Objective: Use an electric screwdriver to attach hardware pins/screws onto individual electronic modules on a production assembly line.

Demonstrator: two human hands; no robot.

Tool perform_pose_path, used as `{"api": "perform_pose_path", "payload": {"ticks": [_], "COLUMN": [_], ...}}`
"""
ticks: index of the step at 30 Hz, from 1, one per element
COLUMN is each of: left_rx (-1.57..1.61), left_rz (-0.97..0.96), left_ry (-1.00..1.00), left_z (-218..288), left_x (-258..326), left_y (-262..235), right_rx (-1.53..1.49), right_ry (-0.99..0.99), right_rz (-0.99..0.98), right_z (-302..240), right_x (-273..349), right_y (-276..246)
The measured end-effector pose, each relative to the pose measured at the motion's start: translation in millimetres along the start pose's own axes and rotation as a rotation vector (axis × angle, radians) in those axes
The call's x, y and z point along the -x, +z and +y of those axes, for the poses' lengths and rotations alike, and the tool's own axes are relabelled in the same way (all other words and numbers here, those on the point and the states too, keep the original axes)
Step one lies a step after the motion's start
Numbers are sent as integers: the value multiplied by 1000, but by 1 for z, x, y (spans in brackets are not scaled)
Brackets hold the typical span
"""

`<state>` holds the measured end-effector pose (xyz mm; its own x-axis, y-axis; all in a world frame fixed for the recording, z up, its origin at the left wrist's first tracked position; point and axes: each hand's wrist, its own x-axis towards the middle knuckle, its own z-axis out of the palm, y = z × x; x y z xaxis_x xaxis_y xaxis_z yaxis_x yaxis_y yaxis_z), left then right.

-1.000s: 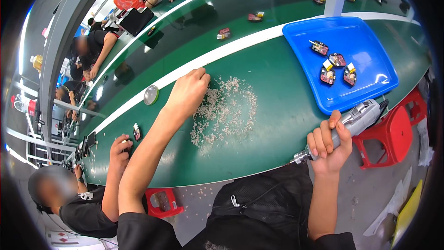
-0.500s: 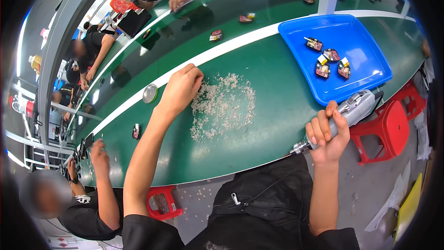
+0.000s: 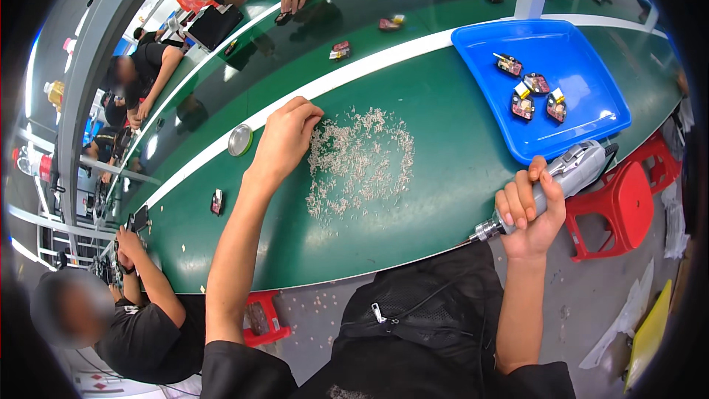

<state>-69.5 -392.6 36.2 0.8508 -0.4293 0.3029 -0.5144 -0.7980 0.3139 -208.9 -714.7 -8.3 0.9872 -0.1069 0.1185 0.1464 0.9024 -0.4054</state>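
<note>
Moved since the frame half a second earlier: small parts (image 3: 340,50) on the belt (image 3: 436,1), top of the frame, sit further left relative to the blue tray (image 3: 583,52) at upper right. At lower left, a co-worker's hand (image 3: 130,242) is further left, nearer that person's other hand.

Head view. Small metal pieces (image 3: 356,166) lie loose on the green table (image 3: 443,185) at centre frame, with no rim around them. Judged risk: a sideways brush of the left hand (image 3: 284,133) could scatter them; their small size could let one slip from a pinch. Should the right hand (image 3: 533,210) relax, the power tool (image 3: 580,166) could dip, its tip striking the near table edge.

Pose: the left forearm rises from the lower edge; thumb and fingertips are together at the pieces' upper-left margin. Whether they grip one cannot be told. The right forearm stands nearly upright at lower right, fingers clamped round the tool, which slants down-left.
</note>
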Motion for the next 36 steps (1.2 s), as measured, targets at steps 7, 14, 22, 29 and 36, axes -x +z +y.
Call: {"api": "perform_pose_path", "payload": {"ticks": [7, 14, 22, 29, 36], "left_rx": [-154, -295, -30, 641, 1455], "left_rz": [-33, -25, 109, 54, 129], "left_ry": [102, 223, -19, -39, -235], "left_z": [-6, -8, 31, 118, 161], "left_x": [2, 2, 34, 113, 135], "left_y": [0, 5, -12, 8, 48], "right_rx": [2, -16, 1, -2, -188], "right_ry": [-13, 0, 0, -30, -57], "right_rz": [5, -25, 6, -2, -193], "right_z": [2, 0, -3, 4, 11], "right_x": [-2, -2, 4, 2, 22], "right_y": [2, 1, 1, 4, 50]}}
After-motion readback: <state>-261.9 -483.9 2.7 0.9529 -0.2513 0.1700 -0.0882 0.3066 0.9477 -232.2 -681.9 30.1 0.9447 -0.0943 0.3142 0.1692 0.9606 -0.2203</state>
